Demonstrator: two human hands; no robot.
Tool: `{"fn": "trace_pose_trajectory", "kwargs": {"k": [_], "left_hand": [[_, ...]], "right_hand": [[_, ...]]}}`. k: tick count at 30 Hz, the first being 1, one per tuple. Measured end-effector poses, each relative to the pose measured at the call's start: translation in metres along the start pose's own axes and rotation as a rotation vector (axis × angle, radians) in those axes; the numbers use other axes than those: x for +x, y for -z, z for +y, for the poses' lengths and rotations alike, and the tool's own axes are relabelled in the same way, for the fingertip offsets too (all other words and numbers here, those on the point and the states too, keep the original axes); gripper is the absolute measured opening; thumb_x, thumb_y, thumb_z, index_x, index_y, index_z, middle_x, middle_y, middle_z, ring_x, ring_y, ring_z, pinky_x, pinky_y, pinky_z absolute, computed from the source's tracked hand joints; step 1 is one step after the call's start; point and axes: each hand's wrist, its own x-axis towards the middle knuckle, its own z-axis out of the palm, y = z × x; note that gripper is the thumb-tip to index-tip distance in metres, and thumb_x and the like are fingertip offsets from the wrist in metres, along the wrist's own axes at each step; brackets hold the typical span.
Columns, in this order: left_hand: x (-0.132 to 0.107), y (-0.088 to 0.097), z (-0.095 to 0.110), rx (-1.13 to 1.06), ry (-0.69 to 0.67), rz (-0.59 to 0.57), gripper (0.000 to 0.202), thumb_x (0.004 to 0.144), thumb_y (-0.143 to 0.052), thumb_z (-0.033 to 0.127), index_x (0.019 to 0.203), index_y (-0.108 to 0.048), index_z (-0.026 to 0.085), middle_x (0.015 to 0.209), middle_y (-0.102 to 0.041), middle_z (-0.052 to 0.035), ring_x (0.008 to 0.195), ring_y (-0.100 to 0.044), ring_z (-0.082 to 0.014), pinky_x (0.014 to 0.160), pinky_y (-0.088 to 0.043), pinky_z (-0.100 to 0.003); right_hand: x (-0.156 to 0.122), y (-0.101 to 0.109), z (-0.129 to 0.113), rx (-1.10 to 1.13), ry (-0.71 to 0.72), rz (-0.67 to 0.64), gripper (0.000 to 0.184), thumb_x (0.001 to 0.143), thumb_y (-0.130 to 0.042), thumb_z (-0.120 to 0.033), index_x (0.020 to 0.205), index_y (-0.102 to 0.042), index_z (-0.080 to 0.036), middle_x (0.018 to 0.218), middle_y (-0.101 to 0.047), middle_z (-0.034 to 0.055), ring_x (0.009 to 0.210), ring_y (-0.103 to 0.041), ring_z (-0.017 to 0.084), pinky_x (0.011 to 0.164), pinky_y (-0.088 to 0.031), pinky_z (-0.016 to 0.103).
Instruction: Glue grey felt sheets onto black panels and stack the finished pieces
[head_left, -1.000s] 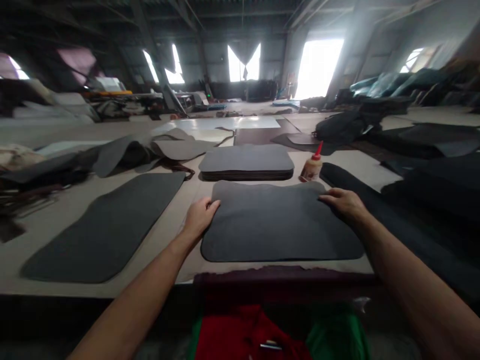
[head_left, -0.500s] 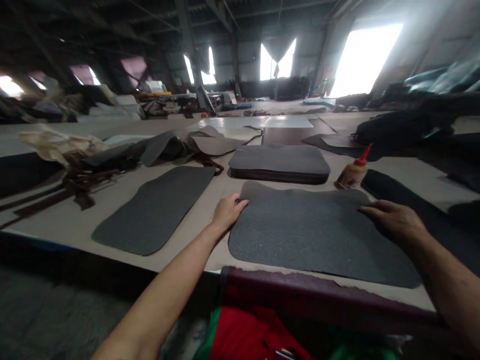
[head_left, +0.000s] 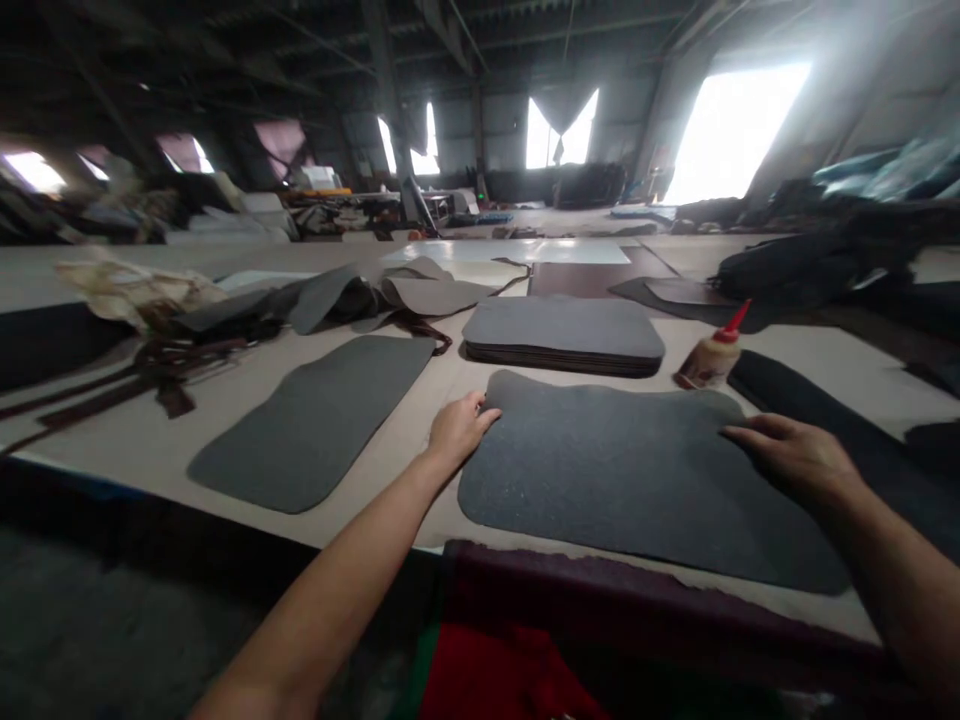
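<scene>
A dark grey sheet (head_left: 600, 480) with rounded corners and a wavy far edge lies flat before me at the table's front. My left hand (head_left: 463, 425) grips its left edge near the far corner, thumb on top and fingers partly hidden. On the opposite side, my right hand (head_left: 795, 455) pinches the right edge, with the thumb above. A stack of similar grey pieces (head_left: 562, 328) sits just beyond the sheet. To the left, another single grey piece (head_left: 319, 425) lies by itself. Behind my right hand stands a glue bottle (head_left: 711, 358) with a red nozzle.
Crumpled grey offcuts (head_left: 420, 290) and brown strips (head_left: 176, 395) lie at the back left, beside pale crinkled plastic (head_left: 135, 285). Dark material (head_left: 795, 265) is heaped at the back right. Maroon cloth (head_left: 637, 600) hangs over the table's front edge.
The whole view has shifted slightly, so things sit a little lower. Both hands keep their places on the sheet's edges, and the sheet stays flat.
</scene>
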Motion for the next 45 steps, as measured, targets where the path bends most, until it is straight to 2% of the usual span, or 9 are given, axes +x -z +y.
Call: {"fn": "trace_pose_trajectory", "kwargs": {"k": [5, 10, 16, 20, 24, 28, 32, 38, 45], "left_hand": [[0.000, -0.002, 0.002, 0.076, -0.002, -0.004, 0.031, 0.094, -0.061, 0.046, 0.111, -0.065, 0.021, 0.099, -0.072, -0.0073, 0.090, -0.067, -0.0258, 0.070, -0.040, -0.032], [-0.001, -0.004, 0.000, 0.121, 0.005, 0.001, 0.037, 0.094, -0.059, 0.045, 0.121, -0.060, 0.020, 0.102, -0.072, -0.0086, 0.092, -0.068, -0.0285, 0.072, -0.046, -0.034], [-0.010, 0.022, 0.000, 0.158, -0.074, 0.140, 0.051, 0.094, -0.054, 0.038, 0.136, -0.046, 0.010, 0.128, -0.058, -0.0185, 0.113, -0.059, -0.0311, 0.094, -0.047, -0.040], [-0.015, 0.021, 0.040, 0.139, -0.345, 0.070, 0.035, 0.096, -0.052, 0.041, 0.118, -0.060, 0.016, 0.126, -0.060, -0.0128, 0.121, -0.053, -0.0276, 0.107, -0.041, -0.039], [-0.013, -0.015, 0.098, 0.128, -0.583, -0.094, 0.050, 0.096, -0.052, 0.047, 0.136, -0.055, 0.018, 0.151, -0.046, -0.0095, 0.141, -0.037, -0.0287, 0.116, -0.033, -0.043], [-0.006, -0.052, 0.124, 0.144, -0.664, -0.209, 0.053, 0.101, -0.040, 0.048, 0.148, -0.046, 0.024, 0.158, -0.037, -0.0033, 0.148, -0.027, -0.0298, 0.121, -0.023, -0.053], [-0.001, -0.063, 0.116, 0.173, -0.562, -0.219, 0.062, 0.098, -0.037, 0.058, 0.150, -0.045, 0.025, 0.159, -0.035, -0.0045, 0.146, -0.027, -0.0406, 0.116, -0.022, -0.064], [0.001, -0.056, 0.101, 0.198, -0.435, -0.223, 0.081, 0.091, -0.033, 0.075, 0.153, -0.040, 0.023, 0.161, -0.029, -0.0072, 0.147, -0.020, -0.0462, 0.114, -0.020, -0.067], [-0.003, -0.029, 0.040, 0.255, -0.484, -0.287, 0.072, 0.096, -0.033, 0.067, 0.155, -0.033, 0.026, 0.163, -0.023, -0.0013, 0.152, -0.019, -0.0278, 0.122, -0.018, -0.051]], "right_hand": [[0.006, -0.004, 0.006, 0.035, 0.076, -0.039, 0.046, 0.069, -0.070, -0.056, 0.097, -0.073, -0.019, 0.098, -0.073, 0.0080, 0.089, -0.066, 0.025, 0.079, -0.046, 0.035], [0.005, 0.002, 0.004, -0.112, 0.141, -0.070, 0.061, 0.073, -0.062, -0.065, 0.114, -0.066, -0.020, 0.092, -0.071, 0.0061, 0.086, -0.066, 0.026, 0.075, -0.047, 0.035], [-0.032, 0.033, -0.014, -0.367, 0.151, 0.175, 0.055, 0.089, -0.045, -0.055, 0.130, -0.055, -0.019, 0.104, -0.069, 0.0073, 0.091, -0.066, 0.028, 0.074, -0.047, 0.039], [-0.075, 0.020, -0.060, -0.287, 0.560, 0.115, 0.047, 0.095, -0.042, -0.049, 0.117, -0.063, -0.013, 0.116, -0.067, 0.0144, 0.105, -0.063, 0.028, 0.091, -0.049, 0.041], [-0.100, -0.030, -0.101, -0.320, 0.828, -0.099, 0.057, 0.100, -0.041, -0.050, 0.143, -0.049, -0.013, 0.145, -0.053, 0.0125, 0.135, -0.046, 0.024, 0.116, -0.033, 0.036], [-0.101, -0.069, -0.104, -0.365, 0.689, -0.140, 0.059, 0.104, -0.029, -0.042, 0.150, -0.039, -0.007, 0.157, -0.037, 0.0160, 0.146, -0.032, 0.031, 0.119, -0.027, 0.049], [-0.094, -0.066, -0.085, -0.412, 0.533, -0.107, 0.075, 0.101, -0.029, -0.058, 0.150, -0.039, -0.003, 0.157, -0.034, 0.0208, 0.146, -0.027, 0.039, 0.119, -0.024, 0.055], [-0.083, -0.031, -0.041, -0.537, 0.237, -0.064, 0.092, 0.096, -0.026, -0.071, 0.151, -0.034, 0.003, 0.157, -0.027, 0.0289, 0.148, -0.023, 0.040, 0.118, -0.022, 0.052], [-0.083, -0.022, -0.008, -0.646, 0.182, -0.001, 0.089, 0.097, -0.024, -0.068, 0.150, -0.036, 0.003, 0.156, -0.033, 0.0263, 0.146, -0.028, 0.037, 0.117, -0.025, 0.049]]}}
